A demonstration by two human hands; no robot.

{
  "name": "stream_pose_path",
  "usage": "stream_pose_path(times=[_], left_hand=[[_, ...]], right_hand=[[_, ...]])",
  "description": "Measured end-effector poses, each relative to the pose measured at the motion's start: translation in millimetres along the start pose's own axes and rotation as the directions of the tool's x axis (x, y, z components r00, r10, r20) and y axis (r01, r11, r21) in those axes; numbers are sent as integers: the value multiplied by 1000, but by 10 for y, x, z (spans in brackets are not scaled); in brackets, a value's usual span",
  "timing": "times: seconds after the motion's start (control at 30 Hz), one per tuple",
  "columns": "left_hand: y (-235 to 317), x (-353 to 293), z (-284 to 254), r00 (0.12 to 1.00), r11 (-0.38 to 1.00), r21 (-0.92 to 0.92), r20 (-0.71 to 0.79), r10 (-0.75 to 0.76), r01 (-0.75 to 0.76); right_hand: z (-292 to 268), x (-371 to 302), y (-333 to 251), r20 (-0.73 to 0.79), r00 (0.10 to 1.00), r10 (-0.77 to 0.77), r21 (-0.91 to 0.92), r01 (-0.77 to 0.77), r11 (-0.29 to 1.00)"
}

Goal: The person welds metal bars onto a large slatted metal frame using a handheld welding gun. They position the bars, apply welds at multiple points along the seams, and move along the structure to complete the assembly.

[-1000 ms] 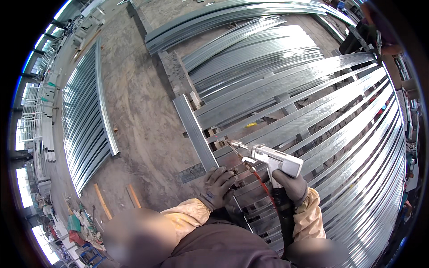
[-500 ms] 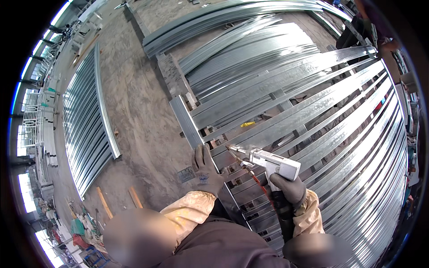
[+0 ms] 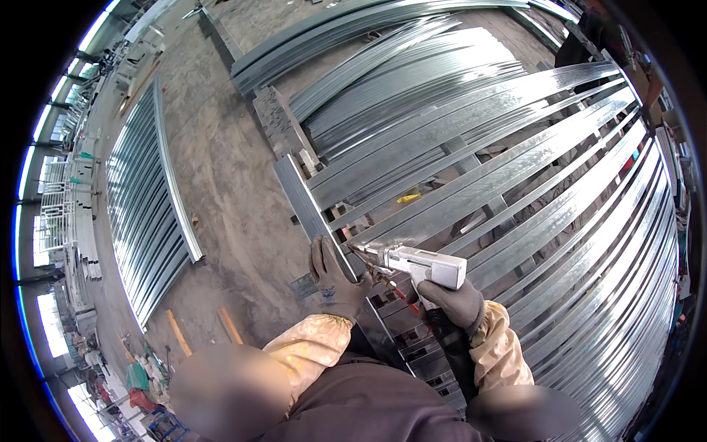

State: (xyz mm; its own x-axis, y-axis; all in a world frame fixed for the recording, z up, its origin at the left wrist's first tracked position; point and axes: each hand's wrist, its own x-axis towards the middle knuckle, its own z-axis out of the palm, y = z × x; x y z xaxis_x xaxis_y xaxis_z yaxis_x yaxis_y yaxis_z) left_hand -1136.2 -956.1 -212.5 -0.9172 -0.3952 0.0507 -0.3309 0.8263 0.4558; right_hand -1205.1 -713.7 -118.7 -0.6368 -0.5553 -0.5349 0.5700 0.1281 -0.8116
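Observation:
My gloved right hand (image 3: 458, 303) is wrapped round the grip of a silver-white welding gun (image 3: 434, 267), with a black sleeved cable (image 3: 451, 346) running down from it. The gun's nozzle points left, and its tip is at the joint where a long galvanized slat (image 3: 434, 215) meets the end rail (image 3: 300, 190). A thin red line hangs beneath the nozzle. Close to that tip, my gloved left hand (image 3: 335, 289) straddles the end rail, fingers on its outer side and thumb toward the slats. Whether the tip touches the metal, I cannot tell.
Many parallel slats fill the right side. Beyond them lie stacked metal profiles (image 3: 412, 85) on a support beam (image 3: 283, 125). A finished-looking slatted panel (image 3: 147, 199) rests on the floor at left, near wooden strips (image 3: 177, 333). A person in dark clothing (image 3: 578, 51) is at far right.
The welding gun has moved left and slightly down with my right hand, bringing its tip to the end rail. My left hand has shifted slightly along the rail; the view has moved a little.

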Motion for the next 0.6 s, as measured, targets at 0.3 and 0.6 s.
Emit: stream_pose_path(times=[0.3, 0.6], left_hand=[[67, 10, -72, 993, 998, 39, 98, -58, 54], [54, 12, -40, 995, 999, 5, 87, -43, 43]], right_hand=[[53, 92, -11, 11, 998, -65, 75, 64, 995], [46, 77, -32, 25, 998, 62, 56, -63, 996]])
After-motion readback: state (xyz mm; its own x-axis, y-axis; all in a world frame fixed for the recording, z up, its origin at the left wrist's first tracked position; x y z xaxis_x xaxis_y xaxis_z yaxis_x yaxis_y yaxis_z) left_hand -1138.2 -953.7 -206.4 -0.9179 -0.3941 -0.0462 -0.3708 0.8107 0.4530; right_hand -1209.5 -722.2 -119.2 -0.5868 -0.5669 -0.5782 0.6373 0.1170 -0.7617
